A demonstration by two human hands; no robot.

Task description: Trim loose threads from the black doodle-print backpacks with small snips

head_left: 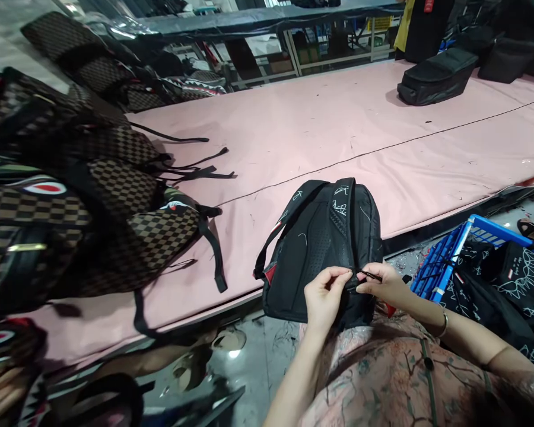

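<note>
Floral garment (382,379), both hands (323,296) (385,287) pinching a thin dark strip (371,275) (partly hidden), black backpack (289,279) beneath

A salmon-pink garment (374,385), printed with dark branching stems and muted leaves, clothed the person beside the worktop's (293,130) near edge. A thin dark green line (432,403) ran down it, bearing a dark round spot (428,363) (button or print, I couldn't tell). A slim, pale metallic bangle (445,322) circled the right wrist (435,315); both forearms (476,341) were bare.
</note>
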